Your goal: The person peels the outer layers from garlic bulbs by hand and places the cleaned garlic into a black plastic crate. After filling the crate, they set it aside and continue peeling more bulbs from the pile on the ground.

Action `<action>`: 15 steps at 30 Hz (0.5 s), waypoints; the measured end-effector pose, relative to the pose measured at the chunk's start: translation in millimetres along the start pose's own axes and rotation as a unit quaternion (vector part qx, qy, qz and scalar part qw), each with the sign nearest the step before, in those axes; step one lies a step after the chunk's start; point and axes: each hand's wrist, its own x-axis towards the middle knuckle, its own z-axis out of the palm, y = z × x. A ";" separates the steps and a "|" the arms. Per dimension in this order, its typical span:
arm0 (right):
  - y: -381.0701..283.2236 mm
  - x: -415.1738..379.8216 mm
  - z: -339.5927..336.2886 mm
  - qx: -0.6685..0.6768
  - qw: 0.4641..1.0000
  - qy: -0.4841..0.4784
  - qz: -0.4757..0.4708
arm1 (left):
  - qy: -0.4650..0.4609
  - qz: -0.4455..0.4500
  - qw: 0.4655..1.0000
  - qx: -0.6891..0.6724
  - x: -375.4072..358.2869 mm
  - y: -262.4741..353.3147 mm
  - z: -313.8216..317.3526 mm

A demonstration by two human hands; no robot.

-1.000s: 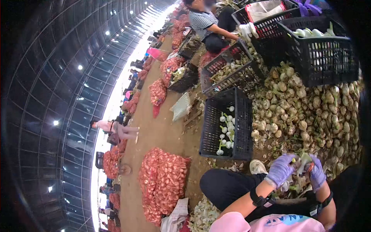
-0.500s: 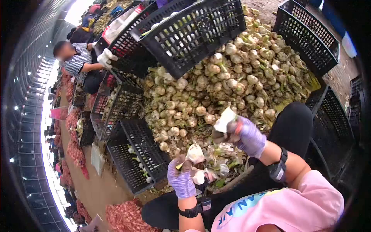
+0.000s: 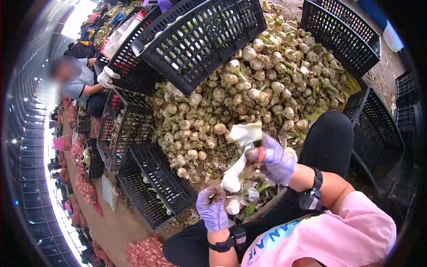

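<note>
In a purple-and-white glove, my left hand pinches the base of a white garlic bulb, whose pale stem slants up to my right. My right hand, gloved alike with an orange-red band on a finger, is closed by the top of that stem. A broad, pale flap of garlic skin sticks out past its blurred fingertips. Just below the held bulb is another white bulb, partly behind my left hand. Loose peelings lie beneath both hands.
A large heap of untrimmed garlic fills the ground ahead. Black crates stand around it: a tilted one, one at the left with some garlic inside, others at the right. A person in a striped shirt sits at the left.
My right hand has come left and down toward my left hand with the pale flap. The held bulb has tipped, so its stem now shows between my hands. The view has shifted slightly.
</note>
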 end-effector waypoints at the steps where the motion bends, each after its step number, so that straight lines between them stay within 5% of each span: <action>1: -2.6 0.9 4.7 0.028 0.999 0.032 -0.033 | -0.001 -0.093 0.991 -0.099 -3.8 2.6 -1.8; 4: -22.4 -2.7 2.1 0.061 0.992 0.082 -0.071 | 0.104 -0.155 0.971 -0.146 -3.2 24.9 18.8; 5: -27.3 -2.9 -14.2 0.104 0.989 -0.011 -0.103 | 0.126 -0.183 0.958 -0.182 1.2 24.0 14.4; 8: -45.4 1.0 5.4 0.092 0.967 0.096 -0.215 | 0.136 -0.215 0.945 -0.205 4.4 14.4 4.1; 9: -33.9 7.2 -23.0 0.116 0.979 0.056 -0.160 | 0.135 -0.216 0.945 -0.204 5.0 16.9 5.1; 10: -15.9 9.1 -26.6 -0.053 0.962 0.090 -0.252 | 0.146 -0.225 0.942 -0.201 5.8 21.2 7.3; 11: -6.1 16.9 -38.9 -0.336 0.897 -0.042 -0.284 | 0.156 -0.233 0.939 -0.198 6.8 23.6 8.5; 12: -2.6 21.2 -48.4 -0.585 0.740 -0.167 -0.286 | 0.154 -0.233 0.939 -0.198 9.0 18.6 2.2; 15: 30.5 -5.0 -20.4 -0.741 0.626 -0.236 0.065 | 0.209 -0.100 0.972 -0.028 23.3 16.3 -49.5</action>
